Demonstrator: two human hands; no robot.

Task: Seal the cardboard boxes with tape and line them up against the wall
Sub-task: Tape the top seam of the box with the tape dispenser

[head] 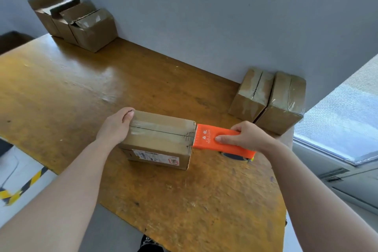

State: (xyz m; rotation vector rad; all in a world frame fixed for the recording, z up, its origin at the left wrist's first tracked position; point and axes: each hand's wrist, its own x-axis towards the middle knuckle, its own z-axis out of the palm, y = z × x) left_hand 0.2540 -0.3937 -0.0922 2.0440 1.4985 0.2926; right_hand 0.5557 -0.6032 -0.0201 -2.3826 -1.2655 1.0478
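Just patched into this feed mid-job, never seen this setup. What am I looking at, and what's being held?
No machine here: these are a person's two bare hands, filmed by one head-worn camera looking down. The left hand holds the left end of a cardboard box on the wooden table. The right hand grips an orange tape dispenser at the box's right edge. Two taped boxes stand against the wall on the right; more boxes, some open, sit far left.
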